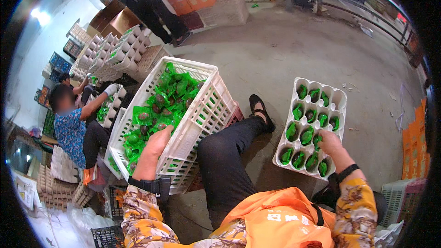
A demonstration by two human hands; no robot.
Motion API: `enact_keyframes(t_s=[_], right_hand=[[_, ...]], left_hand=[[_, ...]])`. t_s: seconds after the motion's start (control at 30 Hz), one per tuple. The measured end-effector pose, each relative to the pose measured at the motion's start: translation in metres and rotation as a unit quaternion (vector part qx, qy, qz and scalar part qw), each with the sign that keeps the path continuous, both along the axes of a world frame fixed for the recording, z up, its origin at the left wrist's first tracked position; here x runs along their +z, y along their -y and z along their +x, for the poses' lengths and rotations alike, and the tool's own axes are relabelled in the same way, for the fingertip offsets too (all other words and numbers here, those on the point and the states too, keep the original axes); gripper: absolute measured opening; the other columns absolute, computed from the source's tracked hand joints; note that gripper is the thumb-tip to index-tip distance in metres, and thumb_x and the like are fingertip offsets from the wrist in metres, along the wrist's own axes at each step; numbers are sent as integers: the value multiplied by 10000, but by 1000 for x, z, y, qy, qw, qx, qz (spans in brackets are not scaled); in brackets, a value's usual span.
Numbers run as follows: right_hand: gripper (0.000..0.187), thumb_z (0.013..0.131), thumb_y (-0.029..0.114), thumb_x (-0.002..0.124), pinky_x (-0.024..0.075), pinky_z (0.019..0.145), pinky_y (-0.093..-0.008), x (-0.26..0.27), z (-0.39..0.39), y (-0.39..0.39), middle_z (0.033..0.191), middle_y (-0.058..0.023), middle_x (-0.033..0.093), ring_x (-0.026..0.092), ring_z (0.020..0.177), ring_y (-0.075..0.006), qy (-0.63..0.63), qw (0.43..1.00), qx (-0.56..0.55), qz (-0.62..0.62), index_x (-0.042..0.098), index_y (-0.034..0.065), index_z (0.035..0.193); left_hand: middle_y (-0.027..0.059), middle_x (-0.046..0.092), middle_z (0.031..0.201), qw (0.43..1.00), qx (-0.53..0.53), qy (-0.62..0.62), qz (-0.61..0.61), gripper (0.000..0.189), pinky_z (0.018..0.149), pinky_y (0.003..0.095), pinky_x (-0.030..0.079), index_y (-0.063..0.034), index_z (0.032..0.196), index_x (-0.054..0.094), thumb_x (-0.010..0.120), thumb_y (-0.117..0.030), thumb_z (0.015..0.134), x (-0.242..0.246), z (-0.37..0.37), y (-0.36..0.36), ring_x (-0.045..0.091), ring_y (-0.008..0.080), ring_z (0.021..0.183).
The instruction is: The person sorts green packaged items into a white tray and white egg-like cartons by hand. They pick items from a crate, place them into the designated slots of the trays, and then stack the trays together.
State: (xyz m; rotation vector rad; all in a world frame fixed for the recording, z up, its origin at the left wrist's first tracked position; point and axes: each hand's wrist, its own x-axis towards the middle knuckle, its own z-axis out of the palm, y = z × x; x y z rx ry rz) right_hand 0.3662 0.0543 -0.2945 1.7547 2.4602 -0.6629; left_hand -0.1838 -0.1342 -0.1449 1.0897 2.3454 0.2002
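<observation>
A white plastic crate (206, 100) stands left of my legs, filled with dark round fruits in green wraps (160, 100). My left hand (159, 140) is over the crate's near right part, at the fruits; whether its fingers grip one is hidden. At the right, a white molded tray (339, 101) has wrapped fruits in most of its cups, and one far-right cup shows nothing in it. My right hand (329, 142) reaches into the tray from the right, its fingertips at a green-wrapped fruit (317, 141) in a cup.
Two co-workers (70, 124) sit at the left beside another tray (115, 105); another person (151, 3) stands beyond. Stacked trays (120, 53) and cartons (120, 22) are at the upper left. Orange cartons (415, 141) and a crate (394, 193) are at the right edge.
</observation>
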Motion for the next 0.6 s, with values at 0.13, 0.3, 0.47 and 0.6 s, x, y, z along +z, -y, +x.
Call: enact_keyframes(t_s=[0.13,0.3,0.47,0.6], right_hand=[[295,760,159,611,485,815,-439,108,10,28,998,-174,615,593,956,-347,10,995,94,-14,575,56,1034],[323,804,192,567,475,800,-415,155,60,84,977,-156,591,578,939,-334,-52,993,92,-47,551,73,1103],[340,799,187,572,478,782,-448,150,85,103,988,-164,572,584,924,-345,-70,996,51,-30,535,69,1116],[303,797,187,582,485,767,-439,157,96,109,927,-160,582,597,894,-338,-88,993,69,-31,549,70,1074]], left_hand=[[126,632,953,961,63,256,82,306,751,351,471,-49,1035,621,472,-273,889,-18,-24,27,594,231,838],[57,664,879,916,109,375,92,287,667,293,511,-21,1040,638,543,-239,881,-18,-16,22,623,146,749],[42,636,874,996,-51,0,79,247,621,276,483,-15,1013,613,591,-163,817,-3,-45,19,588,135,708],[9,591,809,949,139,2,284,192,577,280,450,-39,942,578,638,-124,780,24,-56,31,542,120,668]])
